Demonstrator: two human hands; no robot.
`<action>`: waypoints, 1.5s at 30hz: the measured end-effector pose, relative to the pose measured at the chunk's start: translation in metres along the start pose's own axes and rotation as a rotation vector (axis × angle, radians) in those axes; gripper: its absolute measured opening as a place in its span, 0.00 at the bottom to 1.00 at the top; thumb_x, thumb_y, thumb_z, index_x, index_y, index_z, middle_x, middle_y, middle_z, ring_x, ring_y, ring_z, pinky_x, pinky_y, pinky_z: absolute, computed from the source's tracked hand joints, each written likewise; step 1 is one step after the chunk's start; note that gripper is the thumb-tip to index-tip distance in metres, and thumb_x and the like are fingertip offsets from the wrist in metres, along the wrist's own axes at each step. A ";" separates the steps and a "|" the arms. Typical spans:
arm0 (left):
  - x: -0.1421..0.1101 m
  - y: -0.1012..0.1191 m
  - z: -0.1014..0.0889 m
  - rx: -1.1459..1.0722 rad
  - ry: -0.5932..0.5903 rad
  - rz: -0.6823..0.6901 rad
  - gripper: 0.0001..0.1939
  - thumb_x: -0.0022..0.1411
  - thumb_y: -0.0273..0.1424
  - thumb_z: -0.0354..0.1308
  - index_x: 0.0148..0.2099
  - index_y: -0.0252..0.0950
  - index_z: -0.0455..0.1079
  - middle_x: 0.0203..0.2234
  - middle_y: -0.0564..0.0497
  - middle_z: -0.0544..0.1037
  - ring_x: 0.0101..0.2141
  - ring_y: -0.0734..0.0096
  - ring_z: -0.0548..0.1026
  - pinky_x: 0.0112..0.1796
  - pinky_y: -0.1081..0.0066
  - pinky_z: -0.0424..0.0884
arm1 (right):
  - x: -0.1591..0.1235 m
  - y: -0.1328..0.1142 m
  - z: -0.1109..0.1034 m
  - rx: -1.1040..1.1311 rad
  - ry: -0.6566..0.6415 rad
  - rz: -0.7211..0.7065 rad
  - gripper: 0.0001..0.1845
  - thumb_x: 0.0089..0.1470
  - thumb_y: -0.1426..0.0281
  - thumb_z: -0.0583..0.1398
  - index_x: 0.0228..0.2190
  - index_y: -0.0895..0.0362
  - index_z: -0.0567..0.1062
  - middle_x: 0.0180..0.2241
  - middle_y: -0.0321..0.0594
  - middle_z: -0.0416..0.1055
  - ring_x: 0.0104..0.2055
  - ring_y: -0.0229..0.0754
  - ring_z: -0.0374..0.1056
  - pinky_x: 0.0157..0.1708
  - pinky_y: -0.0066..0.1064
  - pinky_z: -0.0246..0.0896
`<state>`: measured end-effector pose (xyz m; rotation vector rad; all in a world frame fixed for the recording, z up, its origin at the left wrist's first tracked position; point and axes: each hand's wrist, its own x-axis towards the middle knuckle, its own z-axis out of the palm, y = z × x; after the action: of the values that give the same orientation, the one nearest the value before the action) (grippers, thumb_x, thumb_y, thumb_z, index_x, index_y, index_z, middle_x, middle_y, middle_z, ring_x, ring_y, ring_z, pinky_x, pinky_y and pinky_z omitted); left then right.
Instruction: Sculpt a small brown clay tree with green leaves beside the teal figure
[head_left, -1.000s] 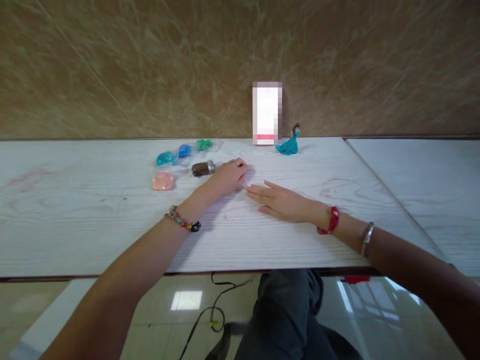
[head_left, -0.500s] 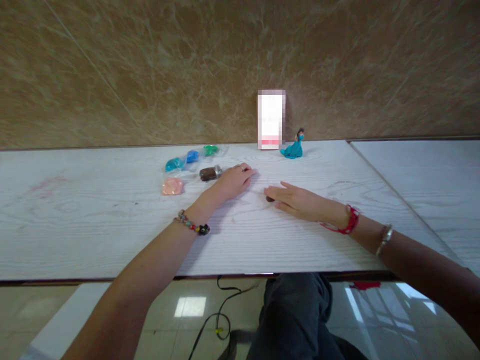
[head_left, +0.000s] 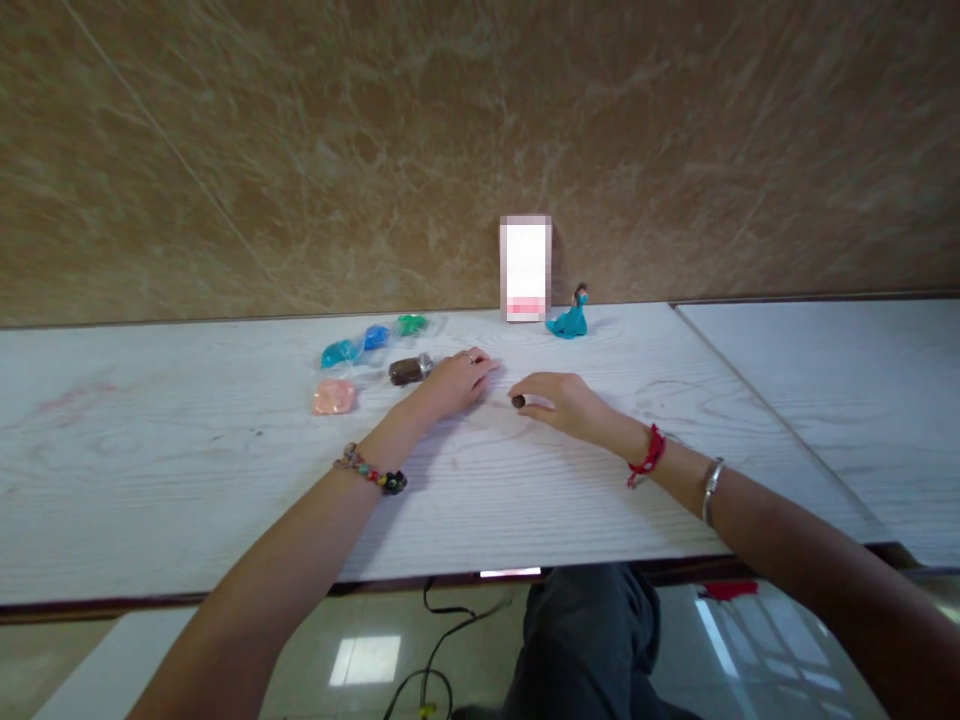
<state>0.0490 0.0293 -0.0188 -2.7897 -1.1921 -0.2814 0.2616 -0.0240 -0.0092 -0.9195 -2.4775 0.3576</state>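
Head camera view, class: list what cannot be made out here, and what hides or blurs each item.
- White card at the wall: pixelated, unreadable.
- Brown ball: half hidden by the right hand; grip unclear.
- Left hand: its palm side faces down, unseen.
- Teal figurine: too small for detail.

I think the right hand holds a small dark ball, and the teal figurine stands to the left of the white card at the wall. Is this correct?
Not quite. The head view shows the teal figurine standing right of the white card, not left. The right hand does pinch the small dark ball.

table (head_left: pixel 187 500) bare near edge | clay packets (head_left: pixel 352 370) left-rear | figurine (head_left: pixel 570 315) at wall
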 end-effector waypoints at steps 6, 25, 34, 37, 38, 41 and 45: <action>0.000 0.001 -0.001 0.021 -0.016 0.000 0.18 0.62 0.29 0.41 0.51 0.36 0.62 0.44 0.45 0.68 0.42 0.68 0.68 0.41 0.69 0.64 | -0.003 0.002 0.006 -0.175 -0.128 -0.036 0.19 0.55 0.72 0.51 0.48 0.61 0.67 0.51 0.48 0.64 0.53 0.44 0.61 0.52 0.39 0.56; 0.001 0.003 -0.003 0.002 -0.029 -0.016 0.18 0.61 0.29 0.42 0.52 0.34 0.62 0.45 0.44 0.68 0.42 0.68 0.69 0.42 0.69 0.64 | -0.011 -0.003 -0.007 -0.264 -0.217 -0.105 0.22 0.59 0.67 0.45 0.54 0.58 0.60 0.57 0.47 0.56 0.59 0.42 0.51 0.58 0.47 0.43; 0.000 -0.001 0.000 -0.041 -0.013 -0.022 0.18 0.61 0.29 0.42 0.52 0.35 0.63 0.44 0.45 0.68 0.42 0.68 0.68 0.44 0.68 0.64 | -0.011 -0.006 -0.005 -0.281 -0.237 -0.201 0.21 0.60 0.67 0.44 0.52 0.58 0.63 0.55 0.45 0.59 0.59 0.43 0.51 0.58 0.48 0.40; 0.001 -0.002 0.001 -0.051 -0.010 -0.032 0.18 0.61 0.29 0.42 0.52 0.35 0.63 0.45 0.45 0.67 0.43 0.68 0.67 0.44 0.68 0.63 | -0.012 -0.008 -0.008 -0.210 -0.285 -0.172 0.22 0.60 0.65 0.43 0.53 0.59 0.60 0.55 0.44 0.59 0.57 0.38 0.54 0.58 0.40 0.45; 0.001 -0.002 0.001 -0.052 -0.011 -0.036 0.18 0.61 0.29 0.42 0.51 0.35 0.63 0.45 0.45 0.67 0.43 0.67 0.67 0.44 0.68 0.63 | -0.012 -0.009 -0.008 -0.169 -0.315 -0.196 0.23 0.60 0.65 0.42 0.53 0.58 0.60 0.55 0.42 0.60 0.57 0.37 0.54 0.58 0.39 0.45; 0.000 -0.002 0.001 -0.074 -0.012 -0.035 0.18 0.60 0.29 0.43 0.51 0.34 0.63 0.44 0.45 0.67 0.43 0.67 0.67 0.44 0.68 0.64 | -0.010 -0.009 -0.005 -0.182 -0.291 -0.189 0.23 0.60 0.64 0.43 0.53 0.59 0.61 0.56 0.45 0.58 0.59 0.41 0.51 0.58 0.44 0.43; 0.000 0.000 -0.001 -0.084 -0.010 -0.042 0.18 0.61 0.30 0.42 0.51 0.34 0.63 0.45 0.45 0.68 0.43 0.68 0.68 0.43 0.69 0.64 | -0.011 -0.004 -0.002 -0.224 -0.253 -0.140 0.21 0.60 0.69 0.44 0.53 0.58 0.61 0.55 0.43 0.59 0.57 0.40 0.54 0.58 0.43 0.45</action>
<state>0.0484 0.0293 -0.0177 -2.8426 -1.2709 -0.3283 0.2674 -0.0338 -0.0096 -0.8218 -2.8414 0.1584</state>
